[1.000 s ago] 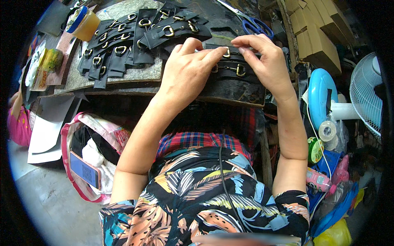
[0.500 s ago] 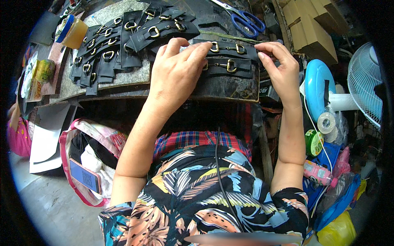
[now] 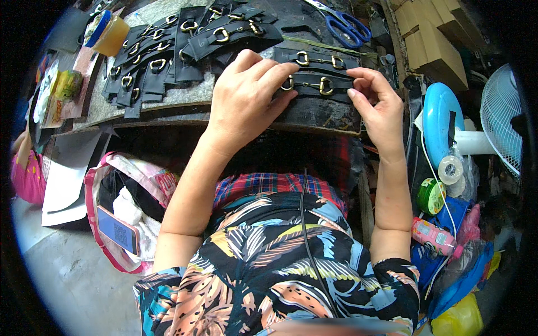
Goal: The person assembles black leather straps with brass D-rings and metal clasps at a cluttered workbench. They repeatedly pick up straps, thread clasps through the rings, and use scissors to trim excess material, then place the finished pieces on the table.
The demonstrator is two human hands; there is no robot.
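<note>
Head view, looking down at the work surface [image 3: 168, 101]. Left hand [image 3: 246, 101] lies palm down, fingers spread and laid flat over the left end of a black leather strap [image 3: 314, 89] fitted with a brass horsebit buckle [image 3: 316, 85]; fingertips touch the strap just beside the buckle's left ring, pressing rather than gripping. Right hand [image 3: 378, 109] is at the strap's right end, thumb and fingers pinched on its edge. The strap lies flat on a dark worn pad [image 3: 319, 115] at the near edge of the surface, between the two hands. A second identical strap [image 3: 314, 57] lies just behind it, touching or nearly so; cannot tell which. Farther back and to the left, a fanned pile of finished black straps with brass buckles [image 3: 168, 50] overlaps across the surface. Blue-handled scissors [image 3: 342, 22] lie at the far right of the surface. A jar with a blue lid [image 3: 109, 33] stands at the far left. Right of the surface: stacked cardboard boxes [image 3: 431, 39], a white fan [image 3: 499, 129], a blue disc-shaped base [image 3: 440, 123], a roll of clear tape [image 3: 450, 169]. Below left, on the floor: a pink-trimmed bag [image 3: 140, 179] with a phone [image 3: 117, 229] resting at its opening.
</note>
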